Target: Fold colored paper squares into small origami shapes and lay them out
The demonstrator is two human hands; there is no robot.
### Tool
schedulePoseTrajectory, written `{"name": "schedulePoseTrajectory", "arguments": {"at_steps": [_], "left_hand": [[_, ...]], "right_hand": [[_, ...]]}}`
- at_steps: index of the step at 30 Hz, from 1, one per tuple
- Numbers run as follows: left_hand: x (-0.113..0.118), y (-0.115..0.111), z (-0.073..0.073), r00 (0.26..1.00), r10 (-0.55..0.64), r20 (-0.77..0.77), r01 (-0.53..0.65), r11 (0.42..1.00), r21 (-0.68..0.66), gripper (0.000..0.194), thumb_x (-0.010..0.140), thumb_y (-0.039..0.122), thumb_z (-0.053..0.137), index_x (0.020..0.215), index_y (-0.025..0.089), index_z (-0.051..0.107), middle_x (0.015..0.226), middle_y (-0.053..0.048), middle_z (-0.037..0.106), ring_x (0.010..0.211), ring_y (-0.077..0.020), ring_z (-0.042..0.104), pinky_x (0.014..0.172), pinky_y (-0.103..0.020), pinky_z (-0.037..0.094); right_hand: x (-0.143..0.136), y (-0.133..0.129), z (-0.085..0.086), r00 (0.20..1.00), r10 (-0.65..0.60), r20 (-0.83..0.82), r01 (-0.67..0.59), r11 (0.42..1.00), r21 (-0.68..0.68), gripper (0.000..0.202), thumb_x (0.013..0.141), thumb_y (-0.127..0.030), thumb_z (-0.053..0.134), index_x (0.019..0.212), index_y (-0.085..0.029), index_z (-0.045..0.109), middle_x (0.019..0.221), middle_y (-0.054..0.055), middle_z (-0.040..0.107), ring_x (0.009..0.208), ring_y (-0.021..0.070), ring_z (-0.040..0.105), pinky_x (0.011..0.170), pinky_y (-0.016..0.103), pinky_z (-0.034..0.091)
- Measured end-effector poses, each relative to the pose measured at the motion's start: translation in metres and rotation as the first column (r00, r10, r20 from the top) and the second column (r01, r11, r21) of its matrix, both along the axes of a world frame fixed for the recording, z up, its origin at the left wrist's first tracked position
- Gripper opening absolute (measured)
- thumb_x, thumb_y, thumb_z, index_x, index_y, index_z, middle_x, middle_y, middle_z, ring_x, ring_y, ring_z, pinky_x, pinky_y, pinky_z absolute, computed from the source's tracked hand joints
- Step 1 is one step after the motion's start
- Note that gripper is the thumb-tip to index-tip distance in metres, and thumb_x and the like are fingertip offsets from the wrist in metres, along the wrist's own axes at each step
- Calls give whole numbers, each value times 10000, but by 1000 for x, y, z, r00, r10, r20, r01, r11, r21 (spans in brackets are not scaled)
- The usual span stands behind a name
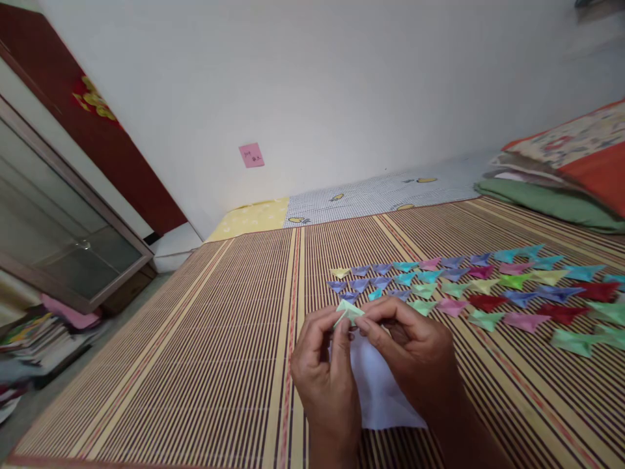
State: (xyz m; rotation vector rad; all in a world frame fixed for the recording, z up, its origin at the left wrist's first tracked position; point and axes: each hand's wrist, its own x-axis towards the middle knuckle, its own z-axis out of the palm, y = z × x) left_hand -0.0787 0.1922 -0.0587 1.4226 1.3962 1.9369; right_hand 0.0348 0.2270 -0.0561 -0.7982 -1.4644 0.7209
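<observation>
A small piece of light green folded paper (348,313) is held up between my two hands, its top a pointed fold. My left hand (325,358) pinches its left side between thumb and fingers. On its right corner, the thumb and fingertips of my right hand (415,345) close in a pinch. Below both hands a white sheet (383,391) lies on the striped mat (219,352), partly hidden by them. Just beyond my fingers and to the right, several rows of small folded paper pieces, such as a pink one (452,307), rest on the mat.
Folded bedding (551,202) and an orange patterned pillow (600,156) are stacked at the far right. A white wall with a pink note (251,155) rises behind the mat. To the left stand a glass-door cabinet (73,221) and a pile of books (34,339).
</observation>
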Motion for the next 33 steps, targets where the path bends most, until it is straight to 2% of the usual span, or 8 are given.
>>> {"name": "schedulePoseTrajectory", "arguments": {"at_steps": [4,9,13,17,20,26,30,33], "left_hand": [[-4,-1,3,999,-32,-27,32,999,0,130,957,191,660,863,228,742,918,-13,717,897,-163,682,796,-280,548],[-6,0,5,999,-38,-38,37,999,-20,121,949,191,666,860,223,741,904,-17,728,880,-174,693,801,-304,558],[-4,-1,1,998,-26,51,28,999,-36,69,928,218,699,888,224,755,898,-21,734,869,-177,701,791,-296,566],[-1,-3,-1,983,43,178,-27,996,-88,50,894,254,746,937,230,754,894,-12,754,832,-165,718,756,-266,576],[-1,-3,-1,977,58,206,-38,995,-97,50,881,269,758,906,226,754,871,-5,756,812,-155,719,746,-248,580],[-2,-3,0,989,94,116,-79,989,-127,110,899,298,734,960,218,779,854,-28,764,774,-173,721,728,-285,598],[1,-2,-2,984,164,66,-159,984,-74,144,898,289,730,1019,234,788,880,-30,769,767,-181,723,722,-308,611],[3,-2,-3,985,171,25,-169,984,-60,124,915,265,707,991,260,804,887,-18,778,757,-172,721,716,-303,611]], "right_hand": [[2,1,1,1000,-16,10,16,1000,23,116,904,-200,708,799,-237,680,798,-25,715,736,138,678,668,234,539],[1,0,0,999,-27,30,27,1000,9,129,908,-225,709,785,-230,669,791,-12,712,730,150,674,653,249,535],[0,-1,0,999,-29,27,30,999,-16,88,906,-231,714,827,-235,676,794,-21,719,713,143,682,650,244,537],[-1,-2,0,998,-31,50,31,1000,-4,97,904,-223,716,815,-235,681,773,-23,723,710,143,684,644,244,530],[-1,-2,0,998,-30,54,30,1000,-1,102,901,-221,716,806,-232,679,773,-18,725,714,149,686,647,253,530],[-1,-2,2,998,-42,54,43,999,-16,123,895,-220,709,779,-225,669,742,-11,712,685,157,669,628,262,522],[-1,-2,2,998,-39,55,40,999,-20,126,896,-219,707,774,-227,674,725,-15,710,667,156,664,616,260,516],[-1,-2,2,998,-43,56,44,999,-24,113,895,-220,709,785,-230,684,731,-18,718,674,157,668,624,262,513]]}}
